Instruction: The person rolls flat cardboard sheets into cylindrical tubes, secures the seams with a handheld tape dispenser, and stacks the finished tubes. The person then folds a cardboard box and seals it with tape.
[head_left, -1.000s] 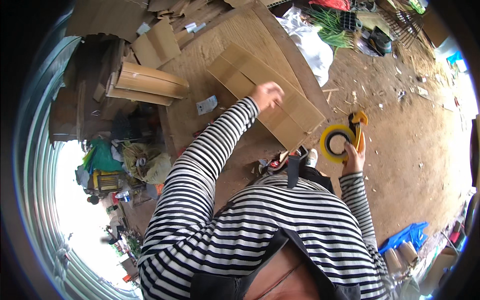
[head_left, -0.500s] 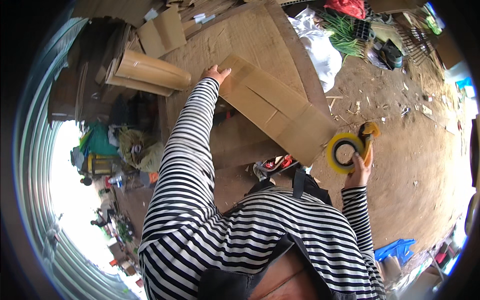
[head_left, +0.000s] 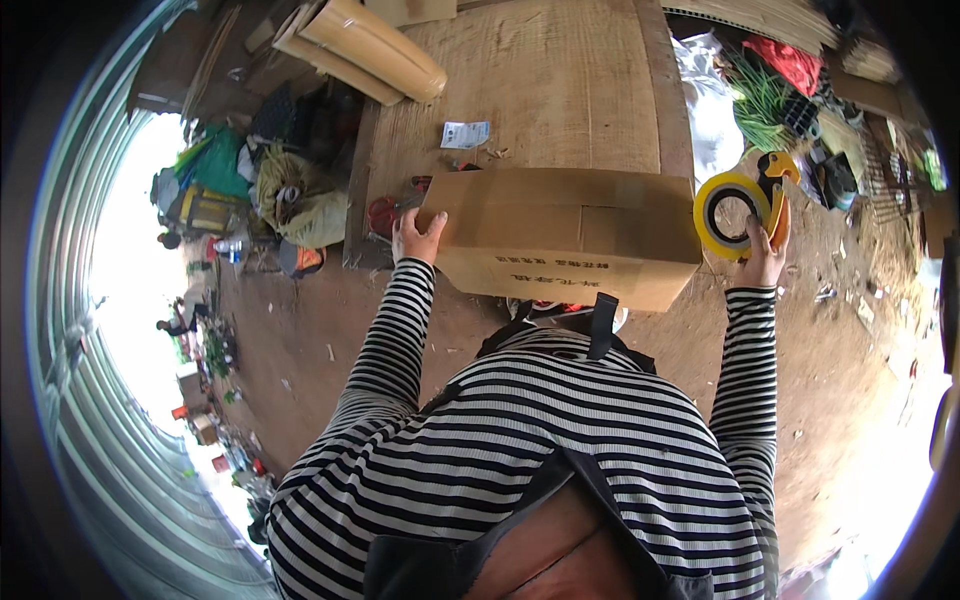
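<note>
A long closed cardboard box [head_left: 570, 225] lies crosswise at the near edge of the wooden table, with dark print on its near side. My left hand [head_left: 419, 236] grips its left end, the thumb reaching over the top edge. At the box's right end, my right hand [head_left: 766, 255] is closed round the yellow handle of a tape dispenser [head_left: 777, 180]. It carries a large roll of yellow-edged tape [head_left: 714, 236], upright beside the box. Red-handled scissors [head_left: 381, 216] lie beyond my left hand, partly hidden.
Behind the box stretches the bare wooden tabletop [head_left: 540, 80], with a small printed packet [head_left: 465, 134] on it. Rolled or folded cardboard [head_left: 375, 50] sits at the far left. White plastic [head_left: 715, 130] and green stalks [head_left: 755, 100] lie off the table's right side.
The box has turned from a slant to lying crosswise, its printed side now showing. My left hand has come nearer to its left end; the right hand with the dispenser moved slightly up and right.
</note>
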